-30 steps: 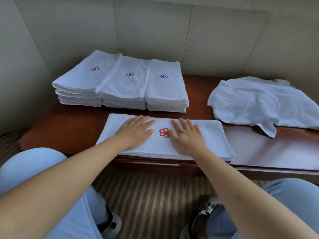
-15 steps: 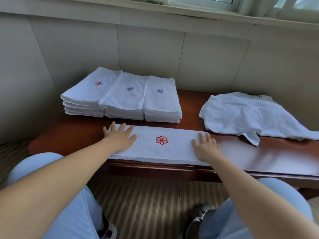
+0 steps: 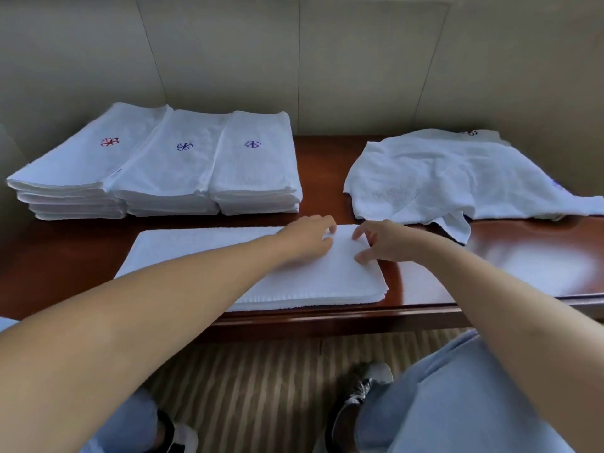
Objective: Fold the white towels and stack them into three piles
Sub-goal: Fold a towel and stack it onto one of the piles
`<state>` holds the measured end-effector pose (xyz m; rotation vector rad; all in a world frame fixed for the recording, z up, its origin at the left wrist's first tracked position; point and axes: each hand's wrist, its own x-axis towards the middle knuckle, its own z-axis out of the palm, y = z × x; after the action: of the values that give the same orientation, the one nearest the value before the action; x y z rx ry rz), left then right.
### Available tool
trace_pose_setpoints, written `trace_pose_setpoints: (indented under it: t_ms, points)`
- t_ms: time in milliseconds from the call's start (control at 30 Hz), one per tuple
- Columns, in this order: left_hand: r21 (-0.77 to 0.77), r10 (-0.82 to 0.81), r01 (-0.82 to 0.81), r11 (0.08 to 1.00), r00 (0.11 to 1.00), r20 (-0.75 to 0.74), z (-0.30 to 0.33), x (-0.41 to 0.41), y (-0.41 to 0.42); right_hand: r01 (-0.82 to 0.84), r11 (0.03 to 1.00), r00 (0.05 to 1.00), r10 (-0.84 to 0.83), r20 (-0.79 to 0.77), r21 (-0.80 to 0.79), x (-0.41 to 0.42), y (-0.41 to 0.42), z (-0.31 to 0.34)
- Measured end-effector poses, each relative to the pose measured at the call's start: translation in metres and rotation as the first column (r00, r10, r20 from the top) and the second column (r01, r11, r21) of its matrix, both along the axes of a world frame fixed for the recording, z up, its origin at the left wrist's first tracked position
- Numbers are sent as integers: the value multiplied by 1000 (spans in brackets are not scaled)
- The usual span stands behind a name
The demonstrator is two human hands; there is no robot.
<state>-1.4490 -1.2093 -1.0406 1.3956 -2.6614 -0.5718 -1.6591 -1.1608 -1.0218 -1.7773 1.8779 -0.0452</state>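
Observation:
A long white folded towel (image 3: 228, 253) lies along the front of the dark wooden table (image 3: 523, 263). Both my hands are at its right end. My left hand (image 3: 309, 238) lies on the far right corner with fingers curled over the edge. My right hand (image 3: 379, 245) pinches the right end between thumb and fingers. My left forearm crosses the towel's middle and hides its emblem. Three piles of folded towels stand at the back left: one with a red emblem (image 3: 81, 165), two with blue emblems (image 3: 176, 165) (image 3: 255, 165).
A loose heap of unfolded white towels (image 3: 457, 178) lies at the back right, one corner hanging toward the front. A beige panelled wall runs close behind the table. Below are my knees in jeans, my shoes and a striped floor (image 3: 261, 387).
My hands were spread apart, one near each end of the towel. My left hand has crossed to the right end, and both now hold it there. The red emblem is now out of sight.

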Motion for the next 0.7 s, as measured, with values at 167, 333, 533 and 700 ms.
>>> trace_pose_setpoints:
  t_ms: [167,333,533,700]
  points:
    - [70,-7,5,998,1000,27,7,-48,-31,52,990,979,-76,189,131,-11,-6,0]
    - [220,-20,-37,975,967,252,22,-77,-56,113,981,971,-142,194,155,-19,-16,-11]
    - [389,-41,-107,915,935,351,34,-84,-67,198,962,934,-243,262,187,-22,-14,-12]
    - [356,-125,42,934,969,213,55,-73,-58,204,947,885,-287,367,249,-17,-4,-4]
